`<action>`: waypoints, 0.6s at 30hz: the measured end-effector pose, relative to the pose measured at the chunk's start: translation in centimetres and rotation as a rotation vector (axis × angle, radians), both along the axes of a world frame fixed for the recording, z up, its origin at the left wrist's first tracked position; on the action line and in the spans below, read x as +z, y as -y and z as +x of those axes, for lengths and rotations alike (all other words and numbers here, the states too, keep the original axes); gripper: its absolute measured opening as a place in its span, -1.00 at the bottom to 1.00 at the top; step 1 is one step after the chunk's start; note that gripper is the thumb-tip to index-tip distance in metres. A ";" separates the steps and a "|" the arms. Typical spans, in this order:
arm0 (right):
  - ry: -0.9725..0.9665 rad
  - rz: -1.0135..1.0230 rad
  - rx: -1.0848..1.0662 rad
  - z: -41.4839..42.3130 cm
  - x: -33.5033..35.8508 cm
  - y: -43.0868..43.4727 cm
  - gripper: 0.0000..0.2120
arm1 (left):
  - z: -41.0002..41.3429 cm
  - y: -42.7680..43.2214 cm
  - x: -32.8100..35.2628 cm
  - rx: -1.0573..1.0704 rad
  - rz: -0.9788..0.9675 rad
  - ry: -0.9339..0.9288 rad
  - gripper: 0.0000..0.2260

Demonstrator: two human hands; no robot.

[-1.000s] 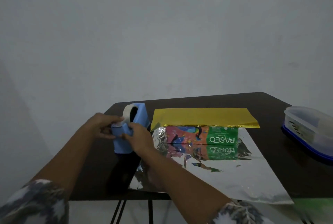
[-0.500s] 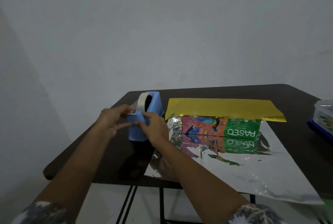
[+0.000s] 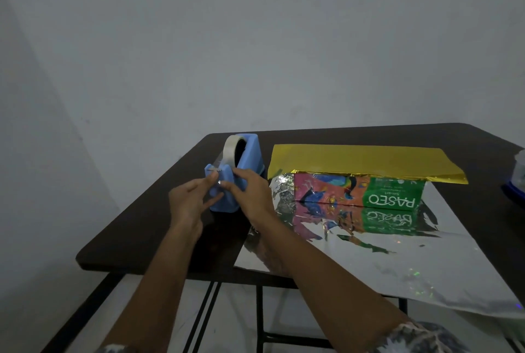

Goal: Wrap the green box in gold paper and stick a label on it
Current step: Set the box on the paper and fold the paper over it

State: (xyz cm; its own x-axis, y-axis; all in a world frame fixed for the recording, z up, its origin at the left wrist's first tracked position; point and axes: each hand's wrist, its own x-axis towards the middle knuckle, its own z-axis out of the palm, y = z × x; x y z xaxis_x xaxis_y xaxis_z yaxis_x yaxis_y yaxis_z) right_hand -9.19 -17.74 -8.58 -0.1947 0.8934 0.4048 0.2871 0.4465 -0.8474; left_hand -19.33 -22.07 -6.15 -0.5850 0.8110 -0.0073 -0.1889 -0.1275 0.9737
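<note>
The green box [image 3: 395, 196], a Paseo tissue box with colourful print, lies on the silver side of the wrapping paper [image 3: 383, 264]. The paper's gold side [image 3: 355, 160] is folded over the box's top. To its left stands a blue tape dispenser [image 3: 241, 165] with a clear roll. My left hand [image 3: 189, 204] pinches a short clear tape strip [image 3: 219, 182] at the dispenser's cutter, its other fingers spread. My right hand [image 3: 250, 195] grips the dispenser's front end, thumb next to the strip.
All of it sits on a dark table [image 3: 159, 224] with thin metal legs, in front of a bare wall. A clear plastic container with a blue base [image 3: 518, 176] shows at the right edge. The silver sheet overhangs the table's near edge.
My view has swung left and down. Both hands stay at the dispenser's cutter. My left hand has drawn back slightly, and a short strip of tape now shows between the thumbs.
</note>
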 end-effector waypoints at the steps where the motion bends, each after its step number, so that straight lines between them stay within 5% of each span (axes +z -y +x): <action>1: 0.005 -0.004 0.000 0.0 0.1 0.0 -0.54 | 0.3 0.0 -0.2 0.013 0.004 0.040 -0.85; 9: 0.342 0.023 0.155 4.7 2.5 1.1 -0.48 | 1.2 0.1 0.5 0.074 -0.084 0.163 -0.69; 18: 0.578 0.301 -0.332 18.5 7.8 2.9 -0.65 | 1.2 0.6 1.5 0.089 -0.140 0.251 -0.39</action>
